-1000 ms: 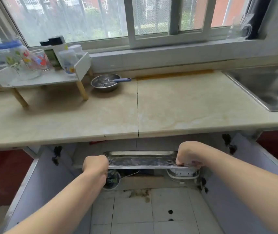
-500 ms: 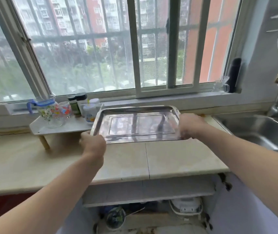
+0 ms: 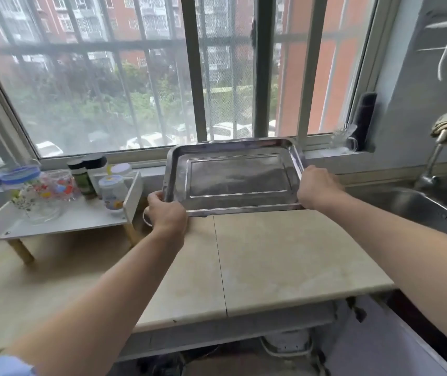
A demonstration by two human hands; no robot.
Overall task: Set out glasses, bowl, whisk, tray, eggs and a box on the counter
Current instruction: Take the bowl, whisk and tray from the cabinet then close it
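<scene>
I hold a rectangular steel tray (image 3: 233, 177) in both hands, tilted toward me over the back of the beige counter (image 3: 284, 261). My left hand (image 3: 166, 213) grips its near left corner and my right hand (image 3: 317, 187) grips its near right corner. Only a sliver of the metal bowl's rim (image 3: 146, 218) shows beside my left hand; the tray and hand hide the rest and the whisk. Patterned glasses (image 3: 59, 185) and a blue-lidded glass jug (image 3: 18, 191) stand on a small white rack (image 3: 62, 223) at the left.
Spice jars (image 3: 86, 172) and small white bottles (image 3: 113, 188) share the rack. A steel sink (image 3: 420, 210) with a tap (image 3: 434, 158) lies at the right. The window sill runs behind the counter. Below the counter edge the cupboard stands open.
I have lifted the tray out of the cupboard under the counter and carried it up and away from me to the back of the counter. My view has risen from the cupboard to the window.
</scene>
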